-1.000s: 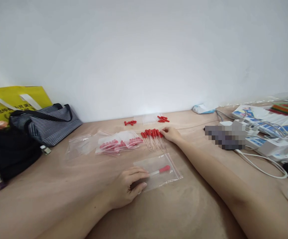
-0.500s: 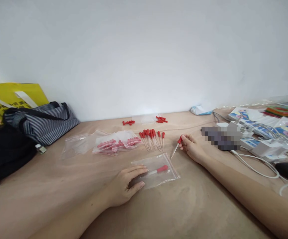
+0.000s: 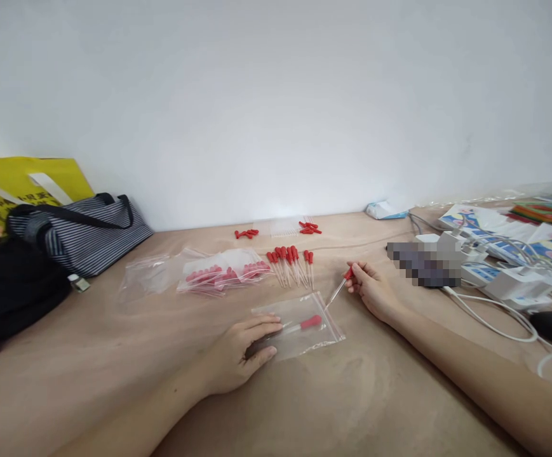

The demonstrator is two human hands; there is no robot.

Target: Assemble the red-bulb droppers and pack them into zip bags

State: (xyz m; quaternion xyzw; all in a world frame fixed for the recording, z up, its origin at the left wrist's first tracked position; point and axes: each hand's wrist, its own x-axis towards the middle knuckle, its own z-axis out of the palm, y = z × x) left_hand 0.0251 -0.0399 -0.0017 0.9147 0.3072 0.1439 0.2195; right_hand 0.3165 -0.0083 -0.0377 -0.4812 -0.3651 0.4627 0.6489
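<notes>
My right hand pinches a dropper by its red rubber bulb. Its glass tube slants down to the left, and the tip is at the zip end of a clear zip bag. Inside that bag lies another dropper with a red bulb. My left hand rests on the left end of the bag, fingers stretched out and thumb apart. Several loose droppers lie in a fan just beyond the bag. To their left is a pile of bagged droppers.
Loose red bulbs lie near the wall, with more red bulbs to the right. Clear bags, a striped bag and black cloth are on the left. Chargers and white cables crowd the right.
My right hand has moved slightly down with its dropper, bringing the tip to the bag's zip end. One loose dropper at the fan's right now lies closer to its neighbour. My left hand stays put.
</notes>
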